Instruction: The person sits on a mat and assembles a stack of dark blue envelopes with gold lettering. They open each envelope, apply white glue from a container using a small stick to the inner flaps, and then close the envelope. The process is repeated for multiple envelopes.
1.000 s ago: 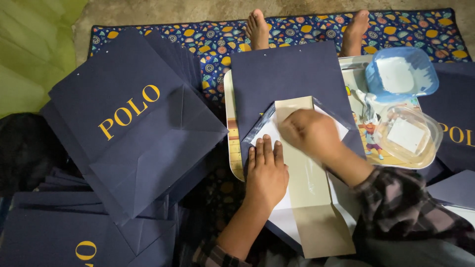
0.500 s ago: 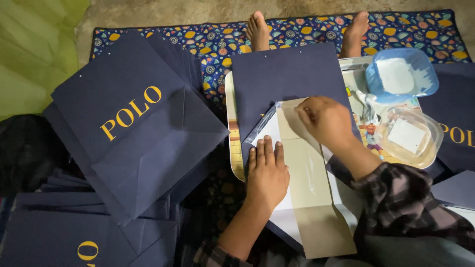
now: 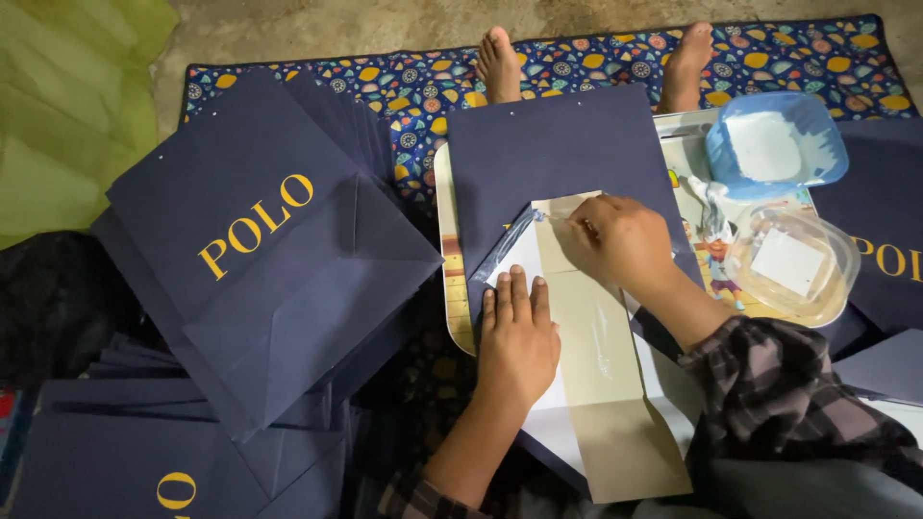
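The left hand (image 3: 517, 338) lay flat, fingers together, pressing the beige rectangular card insert (image 3: 594, 365) onto the opened navy paper bag (image 3: 558, 144). Just beyond, the right hand (image 3: 615, 238) was curled, fingertips pressed to the insert's top edge (whether it pinched anything, I cannot tell). Farther right sat a clear plastic tub (image 3: 793, 264) and a blue lid (image 3: 777, 144).

Left hand (image 3: 516, 336) flat, palm down, fingers together; right hand (image 3: 615, 240) curled, fingertips pinched, wrist bent inward.

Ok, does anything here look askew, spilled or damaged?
Nothing stands out. The left hand lies flat on the open navy bag, the right hand presses the beige insert, and the tubs sit upright.
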